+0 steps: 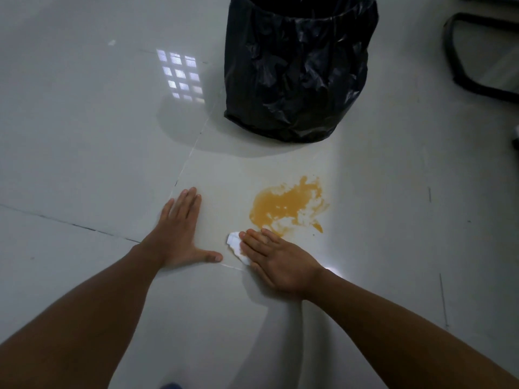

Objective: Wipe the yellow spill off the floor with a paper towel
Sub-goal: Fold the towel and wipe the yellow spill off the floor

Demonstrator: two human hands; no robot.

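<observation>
A yellow spill (289, 204) spreads over the pale floor tile, smeared at its near edge. My right hand (276, 259) lies flat on a white paper towel (235, 244), pressing it to the floor just below and left of the spill; only the towel's left edge shows from under the fingers. My left hand (179, 228) rests flat on the floor to the left, fingers together and thumb spread, holding nothing.
A bin lined with a black bag (300, 66) stands just beyond the spill. A black chair base (477, 60) sits at the top right. Glossy floor tiles (84, 136) extend to the left with a window reflection.
</observation>
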